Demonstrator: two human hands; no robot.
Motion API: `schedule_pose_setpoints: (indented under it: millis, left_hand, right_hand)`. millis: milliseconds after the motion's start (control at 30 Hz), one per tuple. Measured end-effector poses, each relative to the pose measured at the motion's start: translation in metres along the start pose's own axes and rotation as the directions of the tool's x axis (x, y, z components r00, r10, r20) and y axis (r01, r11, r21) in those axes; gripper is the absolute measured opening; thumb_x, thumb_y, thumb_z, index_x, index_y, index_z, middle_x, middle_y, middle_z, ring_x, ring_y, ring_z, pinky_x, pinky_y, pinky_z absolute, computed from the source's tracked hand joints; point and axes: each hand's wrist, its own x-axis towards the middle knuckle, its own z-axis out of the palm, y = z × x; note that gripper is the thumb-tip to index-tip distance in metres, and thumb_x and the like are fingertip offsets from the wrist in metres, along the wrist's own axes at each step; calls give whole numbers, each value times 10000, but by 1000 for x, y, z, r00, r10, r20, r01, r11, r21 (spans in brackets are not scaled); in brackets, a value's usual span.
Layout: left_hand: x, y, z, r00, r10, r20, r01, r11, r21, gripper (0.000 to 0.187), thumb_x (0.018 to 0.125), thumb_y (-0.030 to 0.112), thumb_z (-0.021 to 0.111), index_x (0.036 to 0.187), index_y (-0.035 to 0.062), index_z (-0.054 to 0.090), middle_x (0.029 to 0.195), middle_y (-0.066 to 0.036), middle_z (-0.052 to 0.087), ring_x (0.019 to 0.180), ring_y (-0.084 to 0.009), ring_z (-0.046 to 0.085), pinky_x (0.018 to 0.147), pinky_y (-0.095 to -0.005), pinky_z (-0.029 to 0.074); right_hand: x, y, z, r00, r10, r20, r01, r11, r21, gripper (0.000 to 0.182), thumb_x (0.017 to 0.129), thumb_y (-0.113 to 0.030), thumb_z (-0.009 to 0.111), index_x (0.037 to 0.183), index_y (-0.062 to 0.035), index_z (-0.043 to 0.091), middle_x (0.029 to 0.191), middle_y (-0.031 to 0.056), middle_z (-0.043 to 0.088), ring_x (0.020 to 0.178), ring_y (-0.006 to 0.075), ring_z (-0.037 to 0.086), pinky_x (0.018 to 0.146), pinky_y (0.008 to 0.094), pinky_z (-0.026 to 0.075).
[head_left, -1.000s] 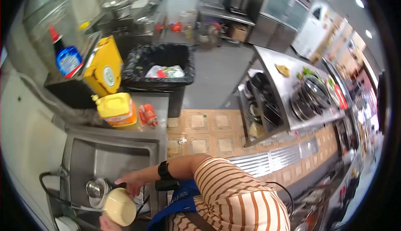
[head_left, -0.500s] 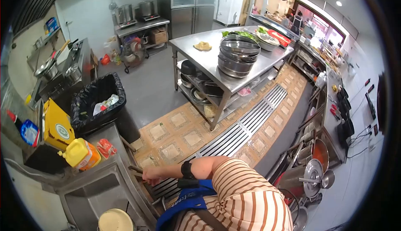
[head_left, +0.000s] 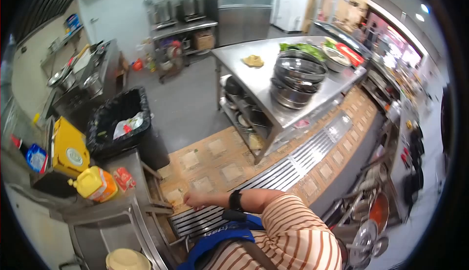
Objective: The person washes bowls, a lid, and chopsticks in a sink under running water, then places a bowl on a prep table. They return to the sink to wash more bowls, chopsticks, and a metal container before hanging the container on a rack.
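My right hand hangs over the floor drain grate, just right of the steel sink stand. A dark watch band is on its wrist. The fingers look bent downward, but they are small and blurred, and I cannot make out anything in them. My left hand is out of view. A pale yellow round container stands in the steel sink at lower left. Beside the sink are a yellow jug with an orange label and a red packet.
A black-lined trash bin stands beyond the sink. Ahead is a steel table bearing stacked steel pans, a tan cloth-like item and leafy greens. Pots and a strainer line the right side.
The view has shifted, so the table and pans sit farther right and lower. My right hand has moved right, away from the sink stand's edge, to above the grate.
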Motion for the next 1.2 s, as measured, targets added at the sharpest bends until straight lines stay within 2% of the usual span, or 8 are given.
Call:
schedule_pose_setpoints:
  millis: [200, 300, 533, 700, 767, 900, 1033, 1200]
  left_hand:
    - [-22, 29, -11, 990, -137, -42, 142, 979, 145, 241, 827, 191, 579, 971, 0, 608, 805, -155, 632, 700, -295, 608, 615, -374, 489]
    - [-34, 50, -18, 982, -174, -79, 187, 961, 202, 238, 821, 190, 585, 965, 2, 607, 797, -152, 632, 693, -298, 607, 608, -377, 488]
    - [-50, 125, -32, 949, -32, -314, 63, 994, 90, 282, 823, 228, 574, 987, 0, 601, 786, -136, 635, 669, -282, 607, 576, -368, 486]
    - [-13, 232, -28, 921, 116, -371, -219, 943, -250, 533, 870, 442, 471, 1047, -49, 579, 893, -187, 635, 747, -280, 594, 644, -392, 482]
    - [38, 221, 24, 993, -42, 107, 115, 352, -929, 412, 894, 366, 470, 1143, 38, 490, 1194, -140, 478, 1120, -308, 447, 934, -478, 360]
    - [63, 347, 70, 891, 182, 417, 451, -467, -761, 438, 925, 371, 398, 1210, 44, 456, 1222, -94, 498, 1118, -238, 483, 955, -447, 394]
    - [72, 450, 109, 778, 189, 600, 600, -510, -617, 416, 942, 325, 353, 1229, 38, 441, 1247, -113, 484, 1136, -262, 473, 966, -443, 386]
    - [103, 524, 162, 621, 370, 691, 756, -516, -403, 421, 957, 325, 297, 1245, 48, 431, 1270, -121, 464, 1146, -282, 462, 971, -456, 379]
  right_hand:
    - [11, 50, -92, 998, 0, -69, 1, 1000, 8, 199, 739, -121, 483, 871, -91, 629, 663, 105, 606, 560, 206, 604, 445, 326, 453]
    - [25, 73, -117, 900, -433, -44, 339, 761, -553, 189, 708, -141, 499, 819, -89, 643, 729, 140, 633, 668, 266, 620, 578, 352, 486]
    - [13, 42, -145, 970, -241, -38, 184, 825, -534, 218, 689, -120, 496, 840, -52, 638, 899, 178, 620, 870, 363, 581, 748, 417, 449]
    - [37, -2, -122, 946, -227, 233, 272, 944, -186, 295, 810, -260, 509, 871, 9, 612, 786, 176, 621, 699, 306, 602, 583, 391, 469]
    - [43, -18, -122, 907, -109, 407, 64, 990, 123, 364, 838, -331, 528, 919, 19, 587, 779, 150, 616, 624, 266, 598, 509, 367, 470]
    - [46, -55, -146, 879, -71, 472, -176, 871, 458, 356, 859, -336, 534, 1047, -34, 519, 851, 100, 621, 715, 188, 602, 536, 290, 465]
    - [33, -75, -192, 855, -511, 93, 118, 365, 923, 317, 872, -260, 528, 1098, -40, 497, 983, 94, 604, 806, 177, 603, 602, 293, 492]
    - [39, -79, -273, 834, -541, -111, 174, 67, 983, 303, 816, -106, 584, 1092, -24, 490, 967, 84, 596, 803, 179, 605, 626, 330, 520]
